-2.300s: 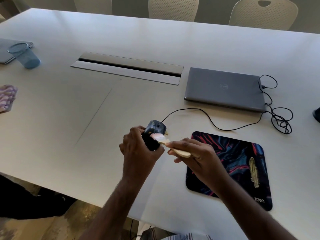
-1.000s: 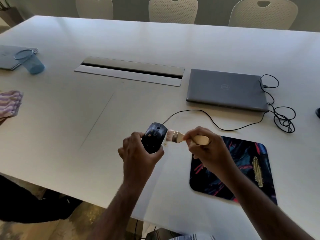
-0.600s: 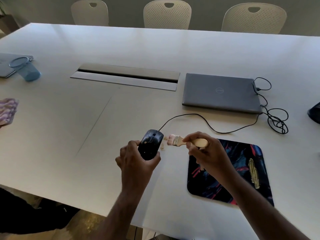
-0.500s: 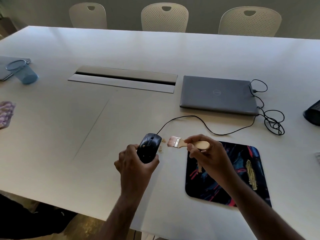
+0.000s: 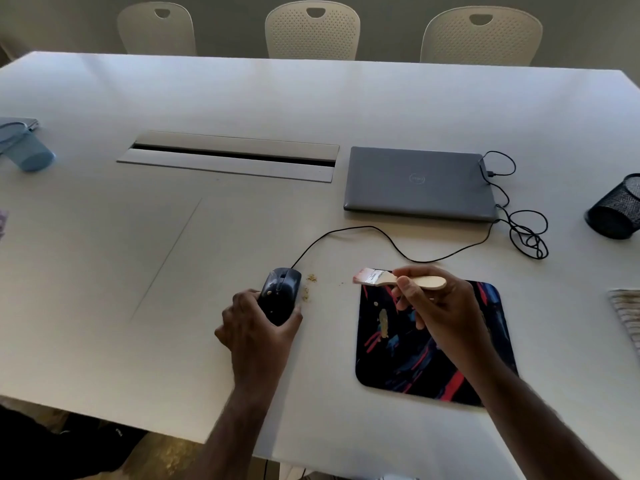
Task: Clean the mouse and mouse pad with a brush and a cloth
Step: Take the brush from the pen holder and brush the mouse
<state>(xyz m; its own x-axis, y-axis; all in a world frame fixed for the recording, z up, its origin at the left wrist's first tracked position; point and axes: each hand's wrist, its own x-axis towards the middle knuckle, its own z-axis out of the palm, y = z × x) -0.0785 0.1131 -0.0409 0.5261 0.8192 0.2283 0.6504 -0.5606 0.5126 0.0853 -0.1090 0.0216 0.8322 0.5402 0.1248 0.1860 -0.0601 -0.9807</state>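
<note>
Landmark: mouse pad [image 5: 433, 344], lying flat on the white table [image 5: 242, 98]. The left hand [image 5: 258, 329] grasps the black mouse [image 5: 280, 292], which sits on the table well left of the pad. Crumbs [image 5: 308, 287] lie just right of the mouse. The right hand [image 5: 440, 311] pinches the wooden handle of the brush [image 5: 398, 278] above the pad's far left corner, bristles pointing left. A tan smear [image 5: 383, 323] marks the pad's left part. A closed laptop [image 5: 419, 183] sits beyond the pad.

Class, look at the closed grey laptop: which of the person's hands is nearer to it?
Right. The right hand, holding the brush, is just below the laptop; the left hand, gripping the mouse, sits further down-left.
</note>
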